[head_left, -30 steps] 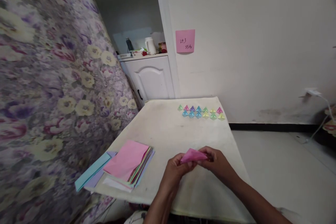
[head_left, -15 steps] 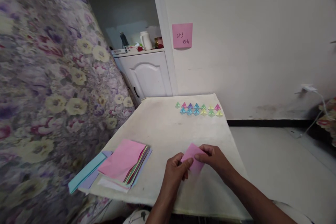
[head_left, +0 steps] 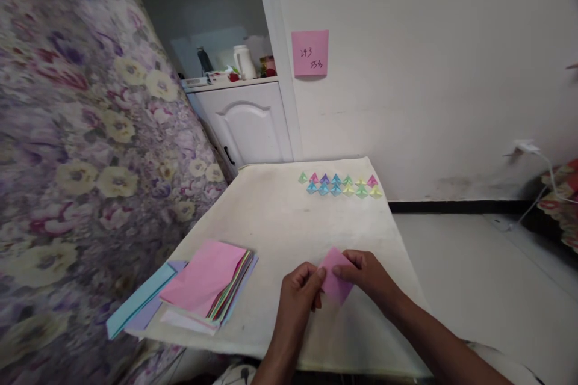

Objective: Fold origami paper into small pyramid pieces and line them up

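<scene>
Both my hands hold a small pink folded paper point(head_left: 335, 280) just above the near part of a cream table point(head_left: 280, 222). My left hand point(head_left: 298, 292) pinches its left edge with curled fingers. My right hand point(head_left: 368, 274) grips its right side, thumb on top. A stack of coloured paper sheets point(head_left: 205, 286), pink on top, lies at the table's near left corner. Two rows of small folded paper shapes point(head_left: 339, 185) in several colours sit at the far edge.
A floral-patterned cloth point(head_left: 76, 150) rises along the left side. A pink note point(head_left: 309, 53) is stuck on the white wall. A white cabinet point(head_left: 244, 120) with a jug stands behind. A plug and cable point(head_left: 526, 147) hang at the right.
The pink paper, held edge-on and raised a second ago, has been turned flat-faced and lowered toward the table. The view has shifted slightly right.
</scene>
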A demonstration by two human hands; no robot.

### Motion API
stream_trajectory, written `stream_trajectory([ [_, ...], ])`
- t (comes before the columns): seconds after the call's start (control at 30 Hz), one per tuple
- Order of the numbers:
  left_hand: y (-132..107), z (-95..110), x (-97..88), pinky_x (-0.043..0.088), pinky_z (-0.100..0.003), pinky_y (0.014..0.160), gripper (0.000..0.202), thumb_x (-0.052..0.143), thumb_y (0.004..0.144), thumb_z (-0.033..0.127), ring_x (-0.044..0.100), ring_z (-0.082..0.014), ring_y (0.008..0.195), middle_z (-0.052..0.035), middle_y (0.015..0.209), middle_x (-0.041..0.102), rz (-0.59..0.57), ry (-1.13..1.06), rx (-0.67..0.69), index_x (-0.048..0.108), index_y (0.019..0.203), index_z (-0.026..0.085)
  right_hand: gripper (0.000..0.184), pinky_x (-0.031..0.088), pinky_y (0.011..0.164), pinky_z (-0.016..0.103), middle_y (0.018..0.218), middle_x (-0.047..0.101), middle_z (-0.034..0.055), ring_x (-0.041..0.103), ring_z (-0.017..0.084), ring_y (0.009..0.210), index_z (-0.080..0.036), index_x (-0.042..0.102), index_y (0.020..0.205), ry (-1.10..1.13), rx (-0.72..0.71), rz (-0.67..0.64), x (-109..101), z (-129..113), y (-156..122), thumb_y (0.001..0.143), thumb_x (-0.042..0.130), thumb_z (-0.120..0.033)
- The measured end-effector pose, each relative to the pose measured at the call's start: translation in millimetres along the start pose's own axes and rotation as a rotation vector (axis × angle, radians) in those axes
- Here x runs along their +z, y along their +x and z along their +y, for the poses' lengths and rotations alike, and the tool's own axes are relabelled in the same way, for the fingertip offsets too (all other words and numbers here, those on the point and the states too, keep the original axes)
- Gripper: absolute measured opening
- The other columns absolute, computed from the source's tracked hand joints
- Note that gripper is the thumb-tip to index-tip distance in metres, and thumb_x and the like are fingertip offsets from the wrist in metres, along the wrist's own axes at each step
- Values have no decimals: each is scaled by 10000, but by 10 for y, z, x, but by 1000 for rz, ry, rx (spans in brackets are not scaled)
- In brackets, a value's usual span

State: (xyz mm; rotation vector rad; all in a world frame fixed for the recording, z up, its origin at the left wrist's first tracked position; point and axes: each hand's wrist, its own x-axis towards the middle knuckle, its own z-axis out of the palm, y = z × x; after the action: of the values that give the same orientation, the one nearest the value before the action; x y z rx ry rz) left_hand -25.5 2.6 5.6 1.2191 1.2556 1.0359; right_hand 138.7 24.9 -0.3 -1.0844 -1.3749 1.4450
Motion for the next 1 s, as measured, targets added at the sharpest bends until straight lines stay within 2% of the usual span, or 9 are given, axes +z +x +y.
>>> stream_trajectory([
  [0.4,4,-15,-20,239,-197,403,397,569,760,477,328,-70,368,63,377,413,77,26,14,479,521,172,156,326,503,220,564,519,-20,428,108,523,-142,587,643,49,49,34,14,32,8,666,610,-295],
  [0.53,-4,22,-20,282,-194,429,389,545,778,480,372,-76,401,52,416,442,111,-16,53,497,550,169,157,331,502,221,565,523,-19,422,104,518,-143,586,644,63,36,70,-2,19,9,677,603,-295],
  [0.6,-14,49,11,323,-191,452,360,538,780,488,436,-90,450,32,479,500,72,-87,34,542,621,165,161,329,497,221,558,520,-21,418,101,510,-142,590,652,69,23,91,-13,13,9,681,605,-300],
  [0.7,-24,37,101,371,-202,475,339,600,729,487,539,-127,546,-14,618,596,-72,-181,-66,610,780,152,178,334,487,223,550,525,-23,431,105,502,-145,585,644,74,8,105,-17,10,7,680,610,-317],
  [0.77,-25,-11,168,367,-210,468,352,648,692,466,538,-127,515,-23,596,605,-121,-181,-121,636,792,129,186,347,485,227,549,538,-22,452,112,501,-146,584,641,75,5,98,-10,7,3,678,611,-326],
  [0.87,-19,-88,232,328,-209,439,317,677,671,426,475,-99,416,-6,462,565,-78,-176,-142,636,675,112,200,371,493,234,569,572,-14,493,126,514,-142,603,667,71,6,77,1,-8,-10,681,612,-341],
  [1.0,-11,-110,246,289,-201,409,276,678,673,390,454,-87,378,13,430,544,-47,-170,-126,630,662,118,188,401,524,246,609,620,8,550,149,559,-136,606,674,97,10,29,0,-36,-35,687,602,-323],
])
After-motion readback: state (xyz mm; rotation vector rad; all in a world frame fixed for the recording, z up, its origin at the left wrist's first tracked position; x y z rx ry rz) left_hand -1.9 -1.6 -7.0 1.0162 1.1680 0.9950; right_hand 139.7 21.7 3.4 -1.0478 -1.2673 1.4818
